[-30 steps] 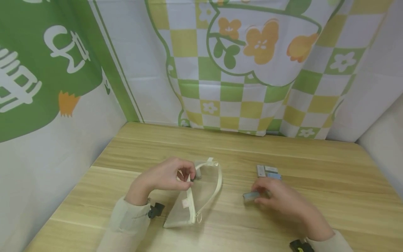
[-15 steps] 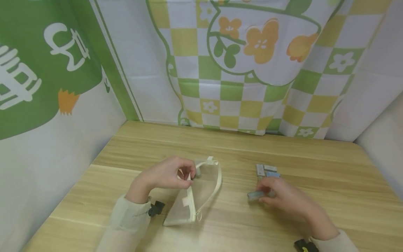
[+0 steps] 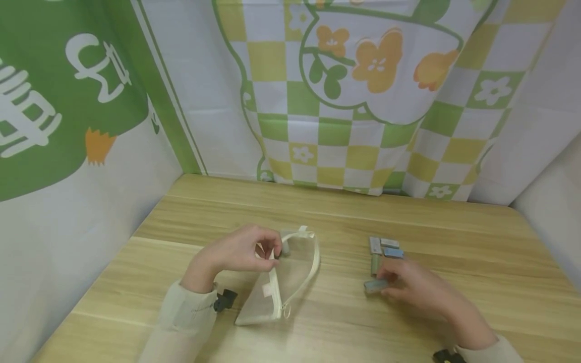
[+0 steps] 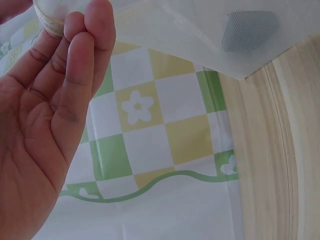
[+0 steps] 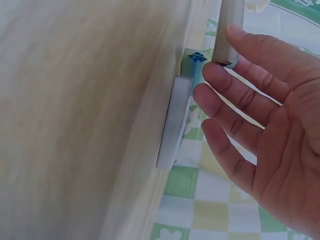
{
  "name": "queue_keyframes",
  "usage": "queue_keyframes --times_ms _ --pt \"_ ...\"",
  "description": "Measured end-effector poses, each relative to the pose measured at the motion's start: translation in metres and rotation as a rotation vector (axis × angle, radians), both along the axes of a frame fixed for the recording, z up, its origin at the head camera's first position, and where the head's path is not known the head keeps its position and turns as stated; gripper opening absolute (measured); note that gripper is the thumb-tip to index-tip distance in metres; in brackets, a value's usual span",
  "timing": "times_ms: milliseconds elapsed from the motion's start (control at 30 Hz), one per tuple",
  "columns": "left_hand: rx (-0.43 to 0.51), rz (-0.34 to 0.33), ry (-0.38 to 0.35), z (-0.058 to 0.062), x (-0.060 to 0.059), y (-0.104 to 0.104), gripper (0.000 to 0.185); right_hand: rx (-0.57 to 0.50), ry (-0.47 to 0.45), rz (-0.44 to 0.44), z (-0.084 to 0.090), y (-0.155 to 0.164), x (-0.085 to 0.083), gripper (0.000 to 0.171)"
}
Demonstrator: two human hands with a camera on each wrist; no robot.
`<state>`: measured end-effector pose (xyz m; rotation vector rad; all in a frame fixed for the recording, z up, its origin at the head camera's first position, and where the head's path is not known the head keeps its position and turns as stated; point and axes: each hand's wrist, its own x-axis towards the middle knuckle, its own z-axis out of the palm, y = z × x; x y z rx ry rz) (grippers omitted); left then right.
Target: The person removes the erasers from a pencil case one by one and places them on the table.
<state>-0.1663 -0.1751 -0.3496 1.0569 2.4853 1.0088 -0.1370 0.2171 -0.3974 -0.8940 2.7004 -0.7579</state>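
Observation:
My left hand (image 3: 268, 249) pinches the upper rim of a pale mesh zip pouch (image 3: 283, 282) and holds it up off the wooden table (image 3: 317, 212). In the left wrist view the fingers (image 4: 75, 30) grip the cream edge, and a small grey block (image 4: 247, 30) shows through the mesh pouch (image 4: 190, 30). My right hand (image 3: 395, 282) lies to the right with straight fingers beside a grey-blue block (image 3: 374, 286) on the table. In the right wrist view that hand (image 5: 235, 100) is open next to the flat block (image 5: 172, 125).
Several small blocks (image 3: 383, 248) lie in a cluster just beyond the right hand, one of them green (image 3: 374, 263). Printed green and yellow cloth (image 3: 345, 126) walls the table at the back and the left. A white wall (image 3: 549, 212) stands on the right.
The right hand has carried the grey-blue block a little to the right, toward the cluster, and its fingers have straightened off it. The left hand has kept its pinch on the pouch.

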Motion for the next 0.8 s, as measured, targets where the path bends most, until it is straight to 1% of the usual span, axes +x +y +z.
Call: queue_keyframes --times_ms 200,400,567,800 --pt "-0.003 0.005 0.009 0.0007 0.0001 -0.0007 0.006 0.01 -0.012 -0.003 -0.0008 0.0026 0.0022 0.017" --pt "0.006 0.005 0.004 -0.0002 0.0002 -0.001 0.006 0.026 -0.004 -0.008 -0.0023 0.0048 0.003 0.017" --pt "0.005 0.003 0.009 -0.0003 0.0004 -0.001 0.006 0.039 0.0 0.009 -0.0027 0.0052 0.002 0.016" --pt "0.004 0.006 0.015 0.0003 0.0011 -0.0025 0.007 0.059 -0.024 0.024 -0.0022 0.0062 0.0012 0.016"
